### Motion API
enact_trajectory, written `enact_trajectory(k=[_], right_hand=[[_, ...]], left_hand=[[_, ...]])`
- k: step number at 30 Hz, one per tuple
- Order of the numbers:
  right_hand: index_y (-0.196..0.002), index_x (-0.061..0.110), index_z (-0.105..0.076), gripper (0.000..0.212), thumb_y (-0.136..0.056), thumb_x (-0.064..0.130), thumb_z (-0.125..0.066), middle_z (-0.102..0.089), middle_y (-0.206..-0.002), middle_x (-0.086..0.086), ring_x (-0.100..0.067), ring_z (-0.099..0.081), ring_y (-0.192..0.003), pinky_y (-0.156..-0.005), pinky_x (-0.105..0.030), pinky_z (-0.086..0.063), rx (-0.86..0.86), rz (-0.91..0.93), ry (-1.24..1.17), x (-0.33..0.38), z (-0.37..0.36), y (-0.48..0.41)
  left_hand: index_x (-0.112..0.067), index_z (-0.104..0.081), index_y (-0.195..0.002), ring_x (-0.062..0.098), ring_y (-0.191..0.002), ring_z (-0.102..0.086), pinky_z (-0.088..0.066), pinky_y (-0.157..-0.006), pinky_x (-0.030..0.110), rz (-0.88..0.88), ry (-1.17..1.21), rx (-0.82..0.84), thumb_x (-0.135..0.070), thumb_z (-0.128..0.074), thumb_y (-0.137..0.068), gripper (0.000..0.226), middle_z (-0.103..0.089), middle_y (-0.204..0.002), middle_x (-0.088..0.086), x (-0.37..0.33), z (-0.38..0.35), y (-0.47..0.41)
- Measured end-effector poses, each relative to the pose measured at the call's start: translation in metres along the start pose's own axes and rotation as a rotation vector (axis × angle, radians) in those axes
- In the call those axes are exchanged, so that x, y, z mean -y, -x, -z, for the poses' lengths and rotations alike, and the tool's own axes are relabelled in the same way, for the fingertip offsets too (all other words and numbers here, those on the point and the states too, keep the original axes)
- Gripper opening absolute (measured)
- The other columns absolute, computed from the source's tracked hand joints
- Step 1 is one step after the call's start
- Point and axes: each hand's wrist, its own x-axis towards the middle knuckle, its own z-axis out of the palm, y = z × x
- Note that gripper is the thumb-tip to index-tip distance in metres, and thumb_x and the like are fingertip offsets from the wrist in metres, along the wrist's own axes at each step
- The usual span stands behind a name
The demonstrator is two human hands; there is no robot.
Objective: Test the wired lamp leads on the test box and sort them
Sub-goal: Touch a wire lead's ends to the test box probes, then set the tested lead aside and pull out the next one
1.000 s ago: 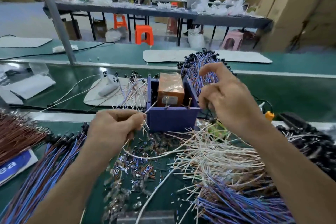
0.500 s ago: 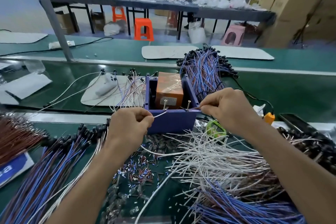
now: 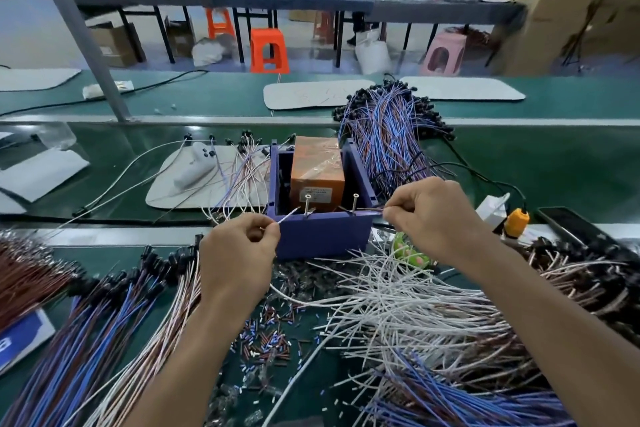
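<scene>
The left hand [image 3: 239,260] pinches a white wire [image 3: 288,216], its tip at the left of 2 upright screws [image 3: 307,204] on the purple box's [image 3: 322,236] near wall. The right hand [image 3: 433,218] pinches a dark wire [image 3: 367,209] by the right screw.

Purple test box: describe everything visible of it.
The purple test box is an open-topped, plastic-looking tray, upright on the green bench. An orange taped block sits inside. Two metal screws rise from its front edge. The left hand pinches a white wire pointed at the left screw; the right hand pinches a dark wire laid across the right one.
</scene>
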Motion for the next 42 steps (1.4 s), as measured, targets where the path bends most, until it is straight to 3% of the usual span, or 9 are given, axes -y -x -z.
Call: enact_trajectory(k=[3, 9, 13, 16, 20, 25, 32, 39, 42], right_hand=[[-0.080, 0.025, -0.081, 0.010, -0.089, 0.025, -0.076, -0.068, -0.061, 0.013, -0.004, -0.064, -0.058, -0.057, -0.015, -0.048, -0.004, -0.009, -0.017, 0.000, -0.004, -0.003], [-0.079, 0.022, -0.082, 0.009, -0.086, 0.022, -0.077, -0.069, -0.061, 0.014, -0.001, -0.063, -0.059, -0.061, -0.014, -0.048, -0.021, 0.015, -0.027, 0.003, -0.008, -0.007], [-0.078, 0.022, -0.081, 0.008, -0.085, 0.024, -0.078, -0.069, -0.062, 0.013, -0.003, -0.065, -0.061, -0.066, -0.022, -0.054, -0.021, 0.000, -0.039, 0.003, -0.009, -0.007], [-0.077, 0.025, -0.080, 0.008, -0.085, 0.025, -0.078, -0.066, -0.059, 0.018, 0.006, -0.063, -0.062, -0.057, -0.005, -0.042, -0.026, -0.001, -0.031, 0.003, -0.010, -0.008], [-0.077, 0.025, -0.081, 0.008, -0.085, 0.025, -0.078, -0.065, -0.061, 0.020, 0.004, -0.062, -0.060, -0.059, -0.007, -0.042, -0.023, -0.003, -0.016, 0.002, -0.011, -0.008], [-0.077, 0.023, -0.080, 0.009, -0.085, 0.025, -0.078, -0.069, -0.062, 0.013, -0.002, -0.065, -0.061, -0.066, -0.021, -0.055, -0.020, -0.022, -0.037, 0.002, -0.012, -0.007], [-0.077, 0.020, -0.080, 0.012, -0.088, 0.024, -0.075, -0.069, -0.061, 0.010, -0.005, -0.066, -0.060, -0.065, -0.023, -0.056, -0.046, -0.061, -0.028, 0.002, -0.014, -0.009], [-0.075, 0.023, -0.079, 0.011, -0.085, 0.023, -0.075, -0.069, -0.057, 0.011, -0.003, -0.065, -0.056, -0.058, -0.016, -0.054, -0.015, -0.073, -0.041, 0.006, -0.007, -0.003], [-0.071, 0.027, -0.077, 0.012, -0.083, 0.024, -0.076, -0.068, -0.057, 0.016, 0.002, -0.064, -0.058, -0.051, -0.006, -0.044, 0.024, -0.011, -0.069, 0.017, 0.005, 0.006]], left_hand=[[-0.041, -0.067, -0.072, -0.014, -0.075, -0.063, -0.042, -0.059, 0.007, -0.009, 0.009, 0.008, -0.026, -0.081, -0.085, 0.025, -0.064, -0.061, -0.026, 0.002, -0.002, 0.002], [-0.031, -0.078, -0.077, -0.006, -0.068, -0.066, -0.051, -0.064, 0.019, -0.029, 0.058, 0.003, -0.027, -0.081, -0.085, 0.009, -0.067, -0.065, -0.030, 0.001, 0.001, 0.004], [-0.029, -0.080, -0.082, -0.006, -0.065, -0.067, -0.053, -0.066, 0.018, -0.050, 0.083, 0.017, -0.031, -0.079, -0.084, 0.003, -0.067, -0.070, -0.035, -0.004, 0.001, 0.004], [-0.029, -0.080, -0.082, -0.003, -0.063, -0.069, -0.059, -0.073, 0.027, -0.036, 0.081, 0.015, -0.033, -0.077, -0.084, 0.006, -0.067, -0.064, -0.031, -0.006, -0.001, 0.002], [-0.028, -0.079, -0.082, 0.006, -0.064, -0.071, -0.062, -0.074, 0.036, -0.033, 0.073, 0.003, -0.037, -0.073, -0.084, 0.011, -0.068, -0.063, -0.024, -0.006, -0.001, 0.003], [-0.028, -0.078, -0.081, 0.004, -0.064, -0.068, -0.058, -0.070, 0.030, -0.038, 0.041, -0.004, -0.033, -0.075, -0.087, 0.008, -0.069, -0.064, -0.021, -0.004, -0.002, 0.003], [-0.022, -0.081, -0.088, 0.010, -0.065, -0.068, -0.051, -0.068, 0.026, -0.059, 0.007, -0.037, -0.029, -0.076, -0.090, 0.008, -0.072, -0.069, -0.011, -0.007, -0.001, 0.004], [-0.024, -0.080, -0.084, -0.001, -0.064, -0.066, -0.050, -0.063, 0.018, -0.015, 0.029, -0.005, -0.028, -0.078, -0.088, 0.006, -0.069, -0.066, -0.017, -0.010, 0.003, 0.009], [-0.020, -0.077, -0.083, 0.007, -0.051, -0.065, -0.053, -0.053, 0.024, 0.136, 0.303, 0.042, -0.021, -0.076, -0.090, 0.007, -0.074, -0.064, -0.007, -0.015, 0.008, 0.015]])
